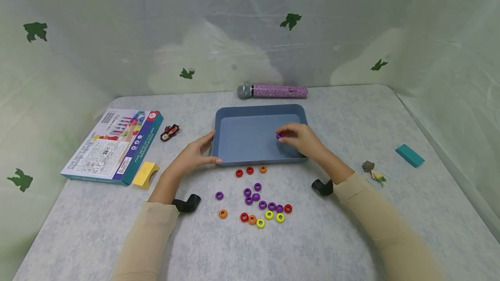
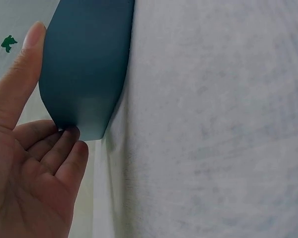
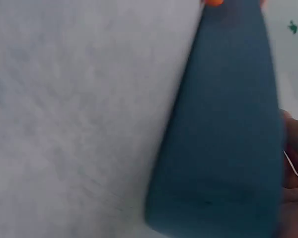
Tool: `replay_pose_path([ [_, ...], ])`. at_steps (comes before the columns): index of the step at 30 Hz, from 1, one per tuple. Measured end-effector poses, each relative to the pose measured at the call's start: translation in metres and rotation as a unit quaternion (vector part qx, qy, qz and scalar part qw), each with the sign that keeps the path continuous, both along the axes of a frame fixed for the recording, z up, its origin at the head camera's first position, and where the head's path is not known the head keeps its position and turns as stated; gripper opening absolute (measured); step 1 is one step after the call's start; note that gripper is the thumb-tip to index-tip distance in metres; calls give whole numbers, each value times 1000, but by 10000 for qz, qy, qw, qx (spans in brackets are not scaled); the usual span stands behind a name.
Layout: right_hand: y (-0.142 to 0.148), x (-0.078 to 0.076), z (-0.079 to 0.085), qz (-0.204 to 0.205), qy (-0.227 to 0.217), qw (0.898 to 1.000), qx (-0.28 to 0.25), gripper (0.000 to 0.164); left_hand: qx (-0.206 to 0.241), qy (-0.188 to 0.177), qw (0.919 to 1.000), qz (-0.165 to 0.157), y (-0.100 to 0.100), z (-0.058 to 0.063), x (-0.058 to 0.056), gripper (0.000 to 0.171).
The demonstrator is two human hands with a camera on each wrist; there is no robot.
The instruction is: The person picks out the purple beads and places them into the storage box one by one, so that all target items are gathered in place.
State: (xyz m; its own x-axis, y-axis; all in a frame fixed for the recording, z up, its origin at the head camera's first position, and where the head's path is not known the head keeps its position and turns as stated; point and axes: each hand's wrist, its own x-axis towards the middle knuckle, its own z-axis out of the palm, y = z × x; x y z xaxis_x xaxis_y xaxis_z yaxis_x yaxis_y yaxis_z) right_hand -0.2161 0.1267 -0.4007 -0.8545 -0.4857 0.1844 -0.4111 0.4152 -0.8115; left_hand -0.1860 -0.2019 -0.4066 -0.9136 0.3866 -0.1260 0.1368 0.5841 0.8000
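Note:
A blue-grey tray [image 1: 250,135] lies in the middle of the table. My left hand [image 1: 194,153] holds its left end, thumb at the near corner and fingers along the side. From the left wrist, the fingers of that hand [image 2: 39,163] curve against the tray's wall [image 2: 87,69]. Over the right part of the tray, my right hand [image 1: 298,138] pinches a purple bead [image 1: 278,136]. The right wrist view has the tray's outer wall [image 3: 223,119] hiding most of that hand [image 3: 295,158]. In front of the tray lie several purple beads [image 1: 248,192], with red, orange and yellow [image 1: 269,215] ones.
A pink glittery microphone [image 1: 279,91] lies behind the tray. To the left are a bead-set box [image 1: 113,142], a yellow block [image 1: 146,174] and a small dark-red item [image 1: 169,132]. A teal block [image 1: 409,155] and a small figure-like trinket [image 1: 373,171] lie to the right.

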Motion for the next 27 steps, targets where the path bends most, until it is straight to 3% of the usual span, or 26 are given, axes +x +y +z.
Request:
replay_pose_path([
  [6,-6,-18,-12,-152,-317,9970,692,24,62,-2,10000,-8,0,-1,-1,93],
  [14,-12,-21,-14,4,-502,9889,1399,22,69,21,10000,8,0,-1,0,93],
  [20,-12,-12,-5,109,-108,9937,1112,36,-6,-44,10000,21,0,0,-1,94],
  [24,-16,8,9,544,368,9964,534,39,2,-48,10000,-4,-1,-2,-1,94],
  [27,-21,27,15,1000,745,9921,152,38,-48,-53,10000,-7,-2,-3,-2,94],
])
